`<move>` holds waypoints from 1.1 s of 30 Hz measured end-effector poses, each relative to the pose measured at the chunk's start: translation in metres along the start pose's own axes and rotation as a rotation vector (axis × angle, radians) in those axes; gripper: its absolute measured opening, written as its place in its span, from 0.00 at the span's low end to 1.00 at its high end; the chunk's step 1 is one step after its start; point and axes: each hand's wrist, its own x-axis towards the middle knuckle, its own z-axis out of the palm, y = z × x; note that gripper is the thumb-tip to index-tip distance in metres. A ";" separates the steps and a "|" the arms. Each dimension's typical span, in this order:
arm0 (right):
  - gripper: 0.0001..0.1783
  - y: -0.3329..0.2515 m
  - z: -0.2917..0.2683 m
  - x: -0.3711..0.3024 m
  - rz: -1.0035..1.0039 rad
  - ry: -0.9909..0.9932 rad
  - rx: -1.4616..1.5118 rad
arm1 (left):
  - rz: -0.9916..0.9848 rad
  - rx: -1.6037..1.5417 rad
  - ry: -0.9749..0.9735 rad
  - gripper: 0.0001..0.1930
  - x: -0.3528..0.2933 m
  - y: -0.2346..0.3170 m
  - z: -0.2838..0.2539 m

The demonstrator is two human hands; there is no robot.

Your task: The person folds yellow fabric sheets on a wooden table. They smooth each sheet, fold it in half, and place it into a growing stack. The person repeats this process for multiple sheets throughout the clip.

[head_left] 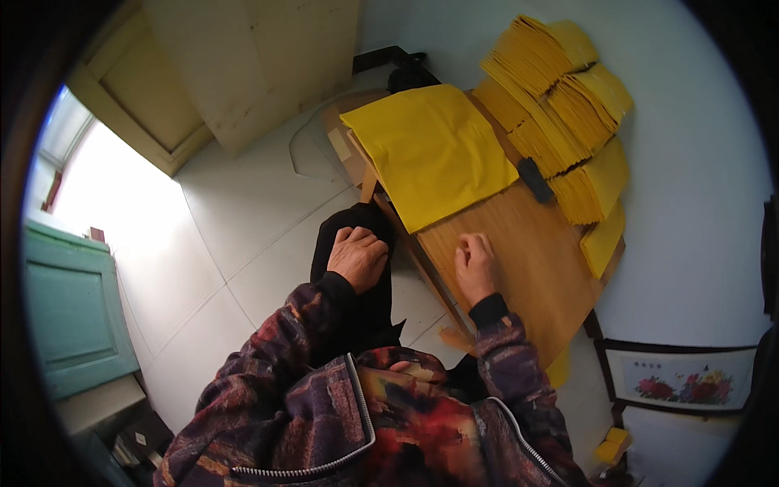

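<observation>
My left hand (357,256) rests on my dark-trousered knee (353,223), its fingers curled in loosely. No object shows in it. Over the near part of the wooden table (527,252) is my right hand (477,266), closed with the fingers bent inward; nothing sticks out of it. Beyond both hands lies a flat, square yellow cloth sheet (434,154), possibly more than one layer, reaching over the table's left edge. The right hand stays apart from its near edge. A small dark object (535,180) sits at the cloth's right corner; its kind is unclear.
Folded yellow stacks (560,105) are piled along the wall at the table's far right. A cardboard box (349,146) stands beyond the table's left edge. Wooden doors (227,73) rise at the back, a green cabinet (77,300) at left. A framed flower picture (682,377) is at right.
</observation>
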 end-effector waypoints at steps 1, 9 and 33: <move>0.12 -0.005 0.004 0.007 -0.021 0.006 0.000 | -0.004 0.008 -0.019 0.04 0.001 -0.001 -0.001; 0.21 -0.015 0.012 0.045 -0.193 -0.098 -0.154 | -0.001 0.011 0.017 0.04 0.000 -0.004 0.000; 0.07 0.008 0.009 0.089 -0.111 -0.208 0.060 | -0.438 -0.518 0.001 0.31 0.079 -0.032 0.020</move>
